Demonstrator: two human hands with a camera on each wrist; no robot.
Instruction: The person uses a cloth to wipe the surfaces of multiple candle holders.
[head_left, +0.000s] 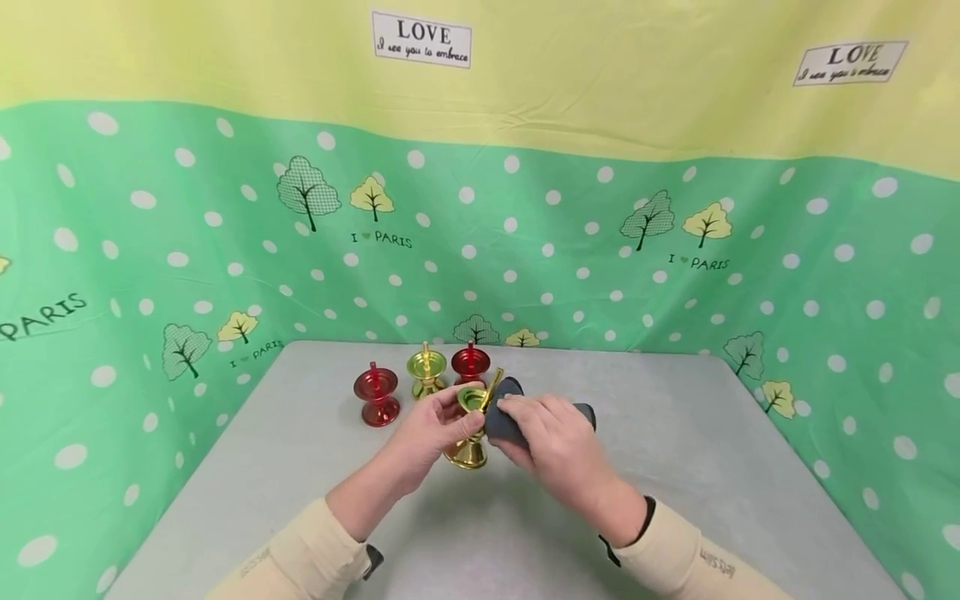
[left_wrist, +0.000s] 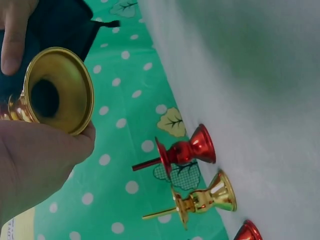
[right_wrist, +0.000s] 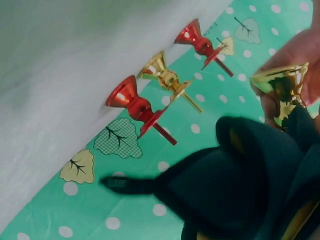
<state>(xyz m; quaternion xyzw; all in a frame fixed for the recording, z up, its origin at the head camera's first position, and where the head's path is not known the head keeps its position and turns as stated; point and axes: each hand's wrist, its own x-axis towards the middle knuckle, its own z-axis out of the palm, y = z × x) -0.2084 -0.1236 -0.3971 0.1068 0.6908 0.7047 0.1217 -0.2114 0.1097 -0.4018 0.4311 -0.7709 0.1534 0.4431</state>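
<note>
My left hand (head_left: 429, 437) grips a gold candle holder (head_left: 469, 452) around its upper part, lifted and tilted. In the left wrist view the hollow underside of its base (left_wrist: 70, 95) faces the camera. A dark blue-grey cloth (head_left: 506, 423) is bunched in my right hand (head_left: 558, 442), whose fingers press it against the side of the holder's cup near the spike. The cloth (right_wrist: 225, 180) hides most of the right hand in the right wrist view, and a small loop hangs from its corner.
Behind the hands, a red candle holder (head_left: 377, 396), a gold one (head_left: 427, 371) and another red one (head_left: 470, 362) stand upright on the grey table (head_left: 660, 483). A green dotted curtain (head_left: 562, 275) borders the table at the back and sides.
</note>
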